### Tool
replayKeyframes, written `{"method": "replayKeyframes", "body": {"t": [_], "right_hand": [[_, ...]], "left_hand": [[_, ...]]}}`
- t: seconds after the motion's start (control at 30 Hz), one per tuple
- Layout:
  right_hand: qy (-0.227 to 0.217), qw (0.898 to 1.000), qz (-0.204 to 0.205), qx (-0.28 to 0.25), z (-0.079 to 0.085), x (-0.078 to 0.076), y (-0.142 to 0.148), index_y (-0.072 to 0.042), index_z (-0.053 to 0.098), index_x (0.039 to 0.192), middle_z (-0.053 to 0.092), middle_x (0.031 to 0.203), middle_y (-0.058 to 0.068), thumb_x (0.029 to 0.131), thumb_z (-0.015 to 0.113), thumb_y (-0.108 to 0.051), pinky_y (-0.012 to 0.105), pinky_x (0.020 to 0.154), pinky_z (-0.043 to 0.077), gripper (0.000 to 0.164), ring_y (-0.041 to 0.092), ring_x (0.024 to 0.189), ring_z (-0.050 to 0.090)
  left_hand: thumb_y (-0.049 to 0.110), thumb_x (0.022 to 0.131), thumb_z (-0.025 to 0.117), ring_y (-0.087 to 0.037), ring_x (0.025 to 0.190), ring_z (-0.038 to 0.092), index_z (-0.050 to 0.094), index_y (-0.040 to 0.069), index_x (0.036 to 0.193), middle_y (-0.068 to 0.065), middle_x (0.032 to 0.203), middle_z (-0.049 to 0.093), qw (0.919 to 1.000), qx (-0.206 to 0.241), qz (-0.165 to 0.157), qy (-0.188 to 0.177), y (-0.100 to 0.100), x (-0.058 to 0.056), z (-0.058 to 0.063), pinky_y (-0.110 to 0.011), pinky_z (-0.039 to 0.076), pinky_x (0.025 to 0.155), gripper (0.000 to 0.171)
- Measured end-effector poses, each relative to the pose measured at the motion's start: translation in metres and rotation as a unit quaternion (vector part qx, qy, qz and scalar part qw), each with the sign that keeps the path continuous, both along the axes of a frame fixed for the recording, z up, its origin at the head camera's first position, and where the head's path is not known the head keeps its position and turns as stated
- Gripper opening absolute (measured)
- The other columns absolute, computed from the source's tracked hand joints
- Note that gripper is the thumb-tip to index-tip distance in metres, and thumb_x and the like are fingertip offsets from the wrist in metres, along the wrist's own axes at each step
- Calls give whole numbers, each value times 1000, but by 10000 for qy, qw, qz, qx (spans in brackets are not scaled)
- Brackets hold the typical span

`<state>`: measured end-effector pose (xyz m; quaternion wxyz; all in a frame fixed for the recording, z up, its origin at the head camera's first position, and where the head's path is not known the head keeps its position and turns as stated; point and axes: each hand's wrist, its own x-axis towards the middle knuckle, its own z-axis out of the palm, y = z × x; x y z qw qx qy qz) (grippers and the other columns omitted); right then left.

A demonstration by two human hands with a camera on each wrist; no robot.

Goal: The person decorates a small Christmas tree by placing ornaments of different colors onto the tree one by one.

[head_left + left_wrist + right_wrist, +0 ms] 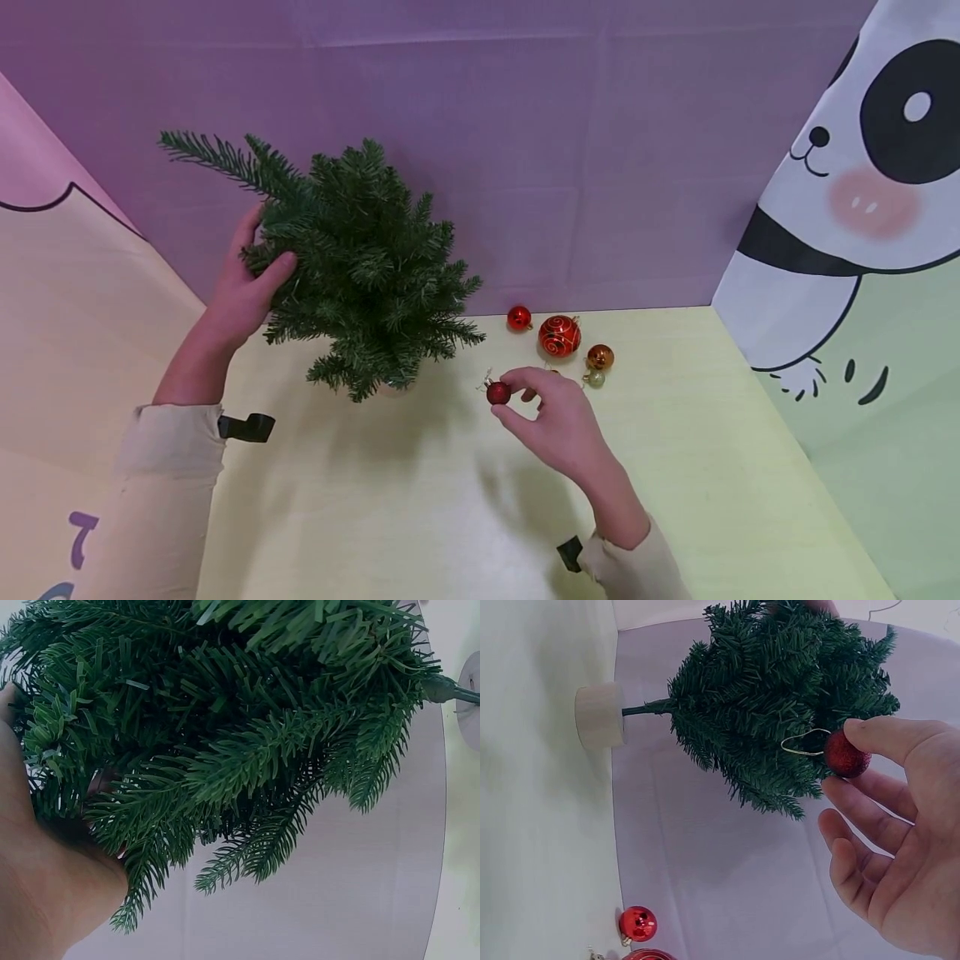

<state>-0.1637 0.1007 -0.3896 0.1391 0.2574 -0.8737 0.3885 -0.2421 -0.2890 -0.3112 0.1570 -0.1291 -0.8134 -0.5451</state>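
A small artificial Christmas tree (pixel 367 258) stands on a round pale base (pixel 600 716), seen sideways in the right wrist view. My left hand (pixel 243 296) grips its branches from the left, thumb in front and the fingers partly hidden in the needles. Between thumb and fingertips, my right hand (pixel 558 421) pinches a small dark red glittery bauble (pixel 847 754). A thin gold string loop (pixel 804 744) sticks out from the bauble towards the tree. In the head view the bauble is held to the right of the tree, above the table.
Right of the tree, by the back wall (pixel 540 167), lie a shiny red bauble (pixel 519 317), a larger red patterned one (pixel 559 336), a copper one (pixel 600 357) and a small pale gold one (pixel 596 378). A panda-printed panel (pixel 810 308) bounds the right side of the table (pixel 720 433).
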Motion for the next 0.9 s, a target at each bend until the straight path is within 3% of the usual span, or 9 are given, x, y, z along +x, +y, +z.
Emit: {"method": "replayKeyframes", "body": {"t": [0.43, 0.67, 0.9], "right_hand": [[80, 9999, 131, 8, 15, -6, -3, -17, 71, 104, 67, 92, -13, 82, 80, -18, 28, 66, 49, 24, 6, 83, 59], [62, 9999, 154, -2, 16, -7, -5, -17, 72, 104, 67, 92, -13, 82, 79, -18, 28, 66, 49, 23, 5, 83, 59], [195, 9995, 220, -92, 15, -8, -8, -17, 71, 102, 67, 92, -13, 82, 79, -17, 28, 67, 49, 22, 4, 83, 59]], "left_hand": [[25, 100, 52, -19, 146, -1, 9, 26, 157, -3, 161, 3, 9999, -76, 78, -57, 0, -1, 0, -54, 1, 113, 71], [27, 101, 51, -19, 146, -5, 7, 27, 158, -3, 162, -1, 9998, -115, 122, -138, 1, 0, 0, -55, -3, 112, 72], [24, 101, 50, -19, 146, 0, 9, 24, 157, -5, 161, 3, 10000, -12, 29, 15, 0, -1, -2, -52, 0, 113, 70]]}}
